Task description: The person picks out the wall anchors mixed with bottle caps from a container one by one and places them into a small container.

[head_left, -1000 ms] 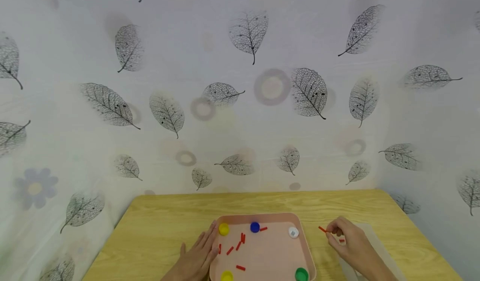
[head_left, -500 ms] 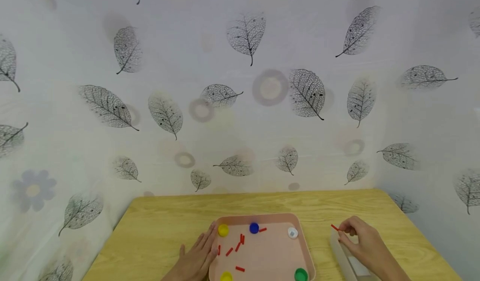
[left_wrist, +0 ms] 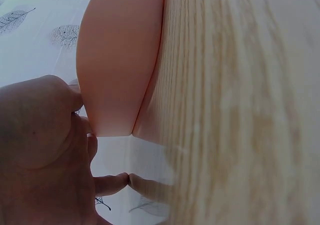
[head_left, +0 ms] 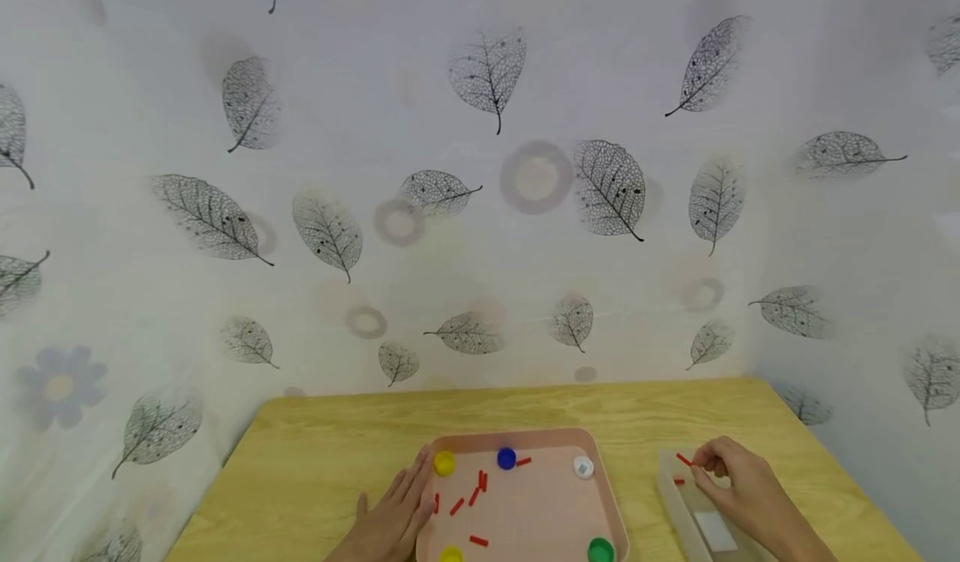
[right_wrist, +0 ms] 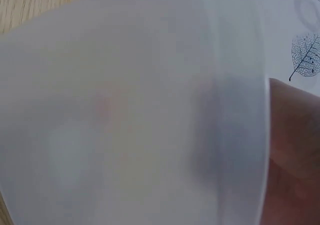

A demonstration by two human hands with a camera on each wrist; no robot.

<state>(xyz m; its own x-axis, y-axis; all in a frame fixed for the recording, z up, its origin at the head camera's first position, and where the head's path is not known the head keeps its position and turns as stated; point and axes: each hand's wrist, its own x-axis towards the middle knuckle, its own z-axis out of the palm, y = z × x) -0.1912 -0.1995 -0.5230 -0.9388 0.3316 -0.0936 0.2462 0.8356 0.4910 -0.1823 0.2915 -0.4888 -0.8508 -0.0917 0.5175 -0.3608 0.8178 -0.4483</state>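
My left hand (head_left: 388, 514) lies with straight fingers along the left side of a pink tray (head_left: 617, 508). The left wrist view shows that hand (left_wrist: 45, 145) against the tray's outer wall (left_wrist: 117, 60). Between thumb and fingertips, my right hand (head_left: 738, 487) pinches a short red stick (head_left: 684, 459) over the far end of a whitish translucent box (head_left: 675, 512). Inside the box are another red stick (head_left: 678, 482) and a pale rectangular patch (head_left: 715, 531). In the right wrist view the box wall (right_wrist: 150, 60) blurs what lies behind it; part of the hand (right_wrist: 295, 135) shows.
Several red sticks (head_left: 457, 506) lie scattered in the tray's left half. Around its edges sit yellow caps (head_left: 444, 463), a blue cap (head_left: 506, 459), a white cap (head_left: 583, 467) and a green cap (head_left: 600, 549). A leaf-patterned wall (head_left: 480, 253) stands behind the wooden table (head_left: 337, 429).
My right hand has moved right with the pinched red stick, from beside the box to over it. More of the box's interior shows now. My left hand stays against the tray.
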